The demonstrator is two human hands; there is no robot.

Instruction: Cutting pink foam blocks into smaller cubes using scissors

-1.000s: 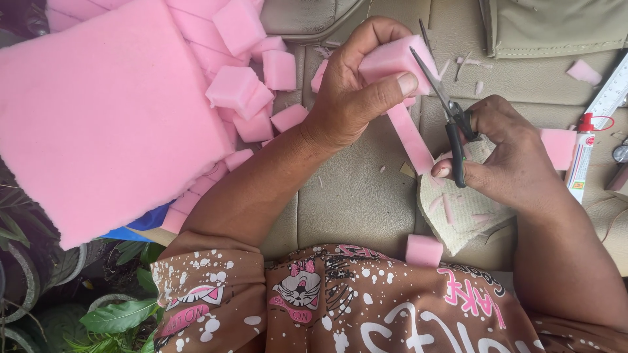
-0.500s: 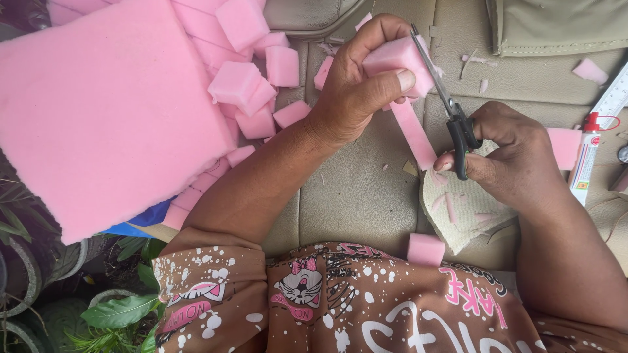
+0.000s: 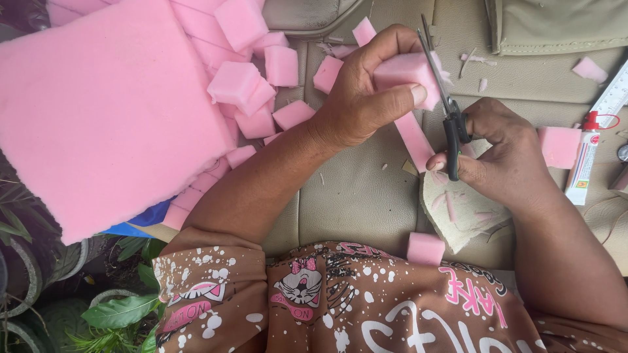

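Note:
My left hand (image 3: 366,98) grips a pink foam block (image 3: 404,73) between thumb and fingers, held above a beige leather seat (image 3: 353,196). My right hand (image 3: 500,153) holds black-handled scissors (image 3: 448,117), whose blades run up along the block's right side. A long pink foam strip (image 3: 413,140) hangs down from the block toward my right hand. Under my right hand lies a beige heart-shaped piece (image 3: 458,209) with pink slivers on it.
A big pink foam slab (image 3: 104,117) fills the left. Several small pink foam cubes (image 3: 255,85) are heaped beside it. One more cube (image 3: 425,248) rests near my shirt. A glue tube (image 3: 582,157), a ruler (image 3: 611,98) and a pink piece (image 3: 559,147) lie at right.
The scissors have closed further and slid up along the block. My left hand has shifted the block slightly right, and the hanging strip has grown longer.

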